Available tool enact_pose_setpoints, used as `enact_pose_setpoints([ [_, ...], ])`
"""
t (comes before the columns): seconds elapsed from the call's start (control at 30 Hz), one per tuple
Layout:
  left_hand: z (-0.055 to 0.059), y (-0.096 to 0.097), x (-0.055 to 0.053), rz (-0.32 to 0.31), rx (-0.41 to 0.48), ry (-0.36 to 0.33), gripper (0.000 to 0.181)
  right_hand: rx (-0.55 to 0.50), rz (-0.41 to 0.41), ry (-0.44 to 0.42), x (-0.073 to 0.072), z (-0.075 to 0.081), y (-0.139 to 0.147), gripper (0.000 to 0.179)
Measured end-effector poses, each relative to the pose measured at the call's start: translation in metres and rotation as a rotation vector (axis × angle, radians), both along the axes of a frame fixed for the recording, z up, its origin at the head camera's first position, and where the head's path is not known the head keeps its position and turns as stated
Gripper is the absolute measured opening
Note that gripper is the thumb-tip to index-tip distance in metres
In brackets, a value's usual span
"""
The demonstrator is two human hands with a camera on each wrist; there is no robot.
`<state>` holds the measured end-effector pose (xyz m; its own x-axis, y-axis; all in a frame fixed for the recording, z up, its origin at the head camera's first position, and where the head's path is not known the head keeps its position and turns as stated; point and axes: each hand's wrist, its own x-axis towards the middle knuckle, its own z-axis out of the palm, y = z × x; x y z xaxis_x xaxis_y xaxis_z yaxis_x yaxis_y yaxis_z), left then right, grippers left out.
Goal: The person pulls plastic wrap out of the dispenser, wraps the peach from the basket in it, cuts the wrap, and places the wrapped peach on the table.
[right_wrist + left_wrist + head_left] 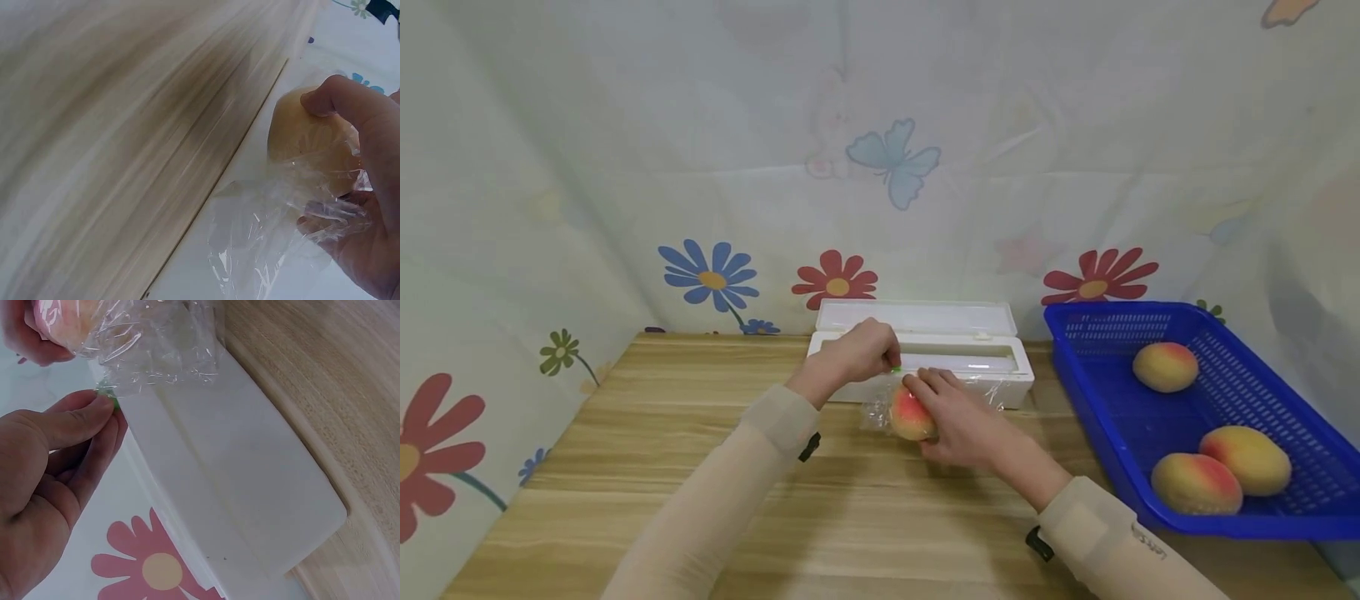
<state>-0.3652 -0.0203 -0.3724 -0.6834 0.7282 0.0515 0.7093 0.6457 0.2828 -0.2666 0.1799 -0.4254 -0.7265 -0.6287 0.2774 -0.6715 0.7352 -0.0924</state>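
In front of the white cling film box (925, 389), my right hand (966, 421) grips a yellow-red peach (912, 414). Clear cling film (250, 244) clings to part of the fruit and hangs off it in crumpled folds. My left hand (861, 350) is at the box's front edge, thumb and finger pinching a small green slider (107, 394). The lid (917, 317) stands raised behind, and a pale film roll (958, 362) lies inside the box. The left wrist view shows film (165, 347) draped over the box edge beside the slider.
To the right, a blue plastic basket (1120, 450) holds three more peaches (1165, 367). Everything stands on a wood-grain table (700, 433). A pale curtain (737, 125) printed with flowers and a butterfly hangs close behind the box and along the sides.
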Motion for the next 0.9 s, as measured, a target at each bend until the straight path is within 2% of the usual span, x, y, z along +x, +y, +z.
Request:
enact_pose_setpoints([
  [0.27,-0.002,0.005,0.000,-0.002,-0.005,0.039,0.012,0.065,-0.134,0.080,0.011,0.003,-0.001,0.090],
  [0.43,-0.002,0.004,0.000,-0.001,-0.003,0.035,0.013,0.092,-0.185,0.069,0.014,0.004,-0.006,0.089],
  [0.63,-0.002,0.001,0.002,0.025,-0.002,0.041,0.014,0.104,-0.173,0.070,0.014,0.003,-0.009,0.089],
  [0.8,-0.004,0.001,0.003,0.000,0.004,0.068,0.017,0.081,-0.155,0.064,0.014,0.000,-0.006,0.090],
  [0.9,-0.003,0.001,0.003,0.006,0.019,0.071,0.017,0.054,-0.139,0.075,0.013,-0.001,-0.004,0.091],
])
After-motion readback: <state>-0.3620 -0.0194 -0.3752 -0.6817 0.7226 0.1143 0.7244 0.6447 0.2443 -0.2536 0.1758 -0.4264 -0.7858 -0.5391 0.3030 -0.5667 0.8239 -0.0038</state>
